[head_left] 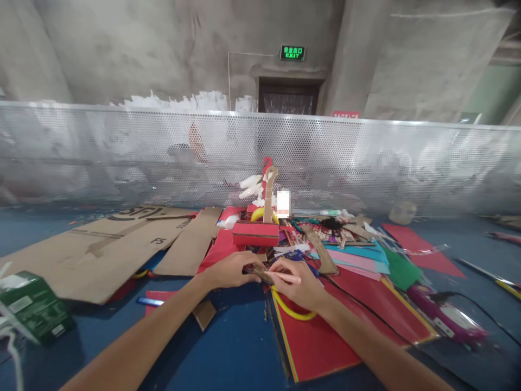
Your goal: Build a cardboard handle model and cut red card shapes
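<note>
Left fingers (248, 258): pinching small brown piece (261, 273); right fingers (280, 264): pinching pink stick (288, 277) against it, short of far edge of bench (232, 336).

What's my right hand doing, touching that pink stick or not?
Touching. The head view shows the right hand gripping the pink stick, with no gap between them.

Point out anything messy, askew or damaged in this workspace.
The paper scraps beyond the right hand lie in a jumble, with a cardboard strip slanting near the blue sheets and pink sheets. On the rear wall, the white paint stops in a ragged edge, which looks unfinished. No spill is evident.
</note>
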Demonstrator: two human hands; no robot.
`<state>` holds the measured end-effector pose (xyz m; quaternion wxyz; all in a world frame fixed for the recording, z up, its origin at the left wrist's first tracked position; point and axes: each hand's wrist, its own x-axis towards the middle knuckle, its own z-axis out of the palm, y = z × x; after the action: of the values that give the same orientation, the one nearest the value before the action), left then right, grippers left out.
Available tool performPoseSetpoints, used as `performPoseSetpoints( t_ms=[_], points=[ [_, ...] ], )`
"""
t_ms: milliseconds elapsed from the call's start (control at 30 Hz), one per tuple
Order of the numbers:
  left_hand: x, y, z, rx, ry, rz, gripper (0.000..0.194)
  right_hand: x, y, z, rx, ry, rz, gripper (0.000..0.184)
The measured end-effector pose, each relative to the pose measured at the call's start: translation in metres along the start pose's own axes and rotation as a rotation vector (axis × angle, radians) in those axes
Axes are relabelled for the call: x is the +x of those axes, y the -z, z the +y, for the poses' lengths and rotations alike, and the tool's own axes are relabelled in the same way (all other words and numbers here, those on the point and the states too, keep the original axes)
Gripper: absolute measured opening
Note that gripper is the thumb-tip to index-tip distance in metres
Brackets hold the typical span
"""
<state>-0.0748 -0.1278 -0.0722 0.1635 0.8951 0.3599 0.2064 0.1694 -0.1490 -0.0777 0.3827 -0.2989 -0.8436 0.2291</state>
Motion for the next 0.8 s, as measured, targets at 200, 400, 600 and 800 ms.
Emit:
performPoseSetpoints(
  t_ms=[200,400,600,800],
  points=[
    [-0.0001,-0.0015,-0.0029,-0.015,-0.021,-0.001,0.030,-0.0017,-0.0008,-0.0014,-0.036,-0.008,-0.008,0.005],
    [-0.0009,-0.0013,-0.0018,-0.036,-0.030,-0.004,0.030,-0.0015,-0.0008,-0.0013,-0.030,-0.017,-0.016,0.006],
    [-0.0003,0.0014,0.0023,-0.040,-0.029,-0.034,0.028,-0.0011,-0.0001,-0.0015,-0.048,-0.015,-0.029,0.006],
    [0.0012,0.0031,0.0038,0.014,-0.002,-0.045,0.029,0.0000,0.0014,-0.0033,-0.057,-0.010,-0.048,0.007]
  ],
)
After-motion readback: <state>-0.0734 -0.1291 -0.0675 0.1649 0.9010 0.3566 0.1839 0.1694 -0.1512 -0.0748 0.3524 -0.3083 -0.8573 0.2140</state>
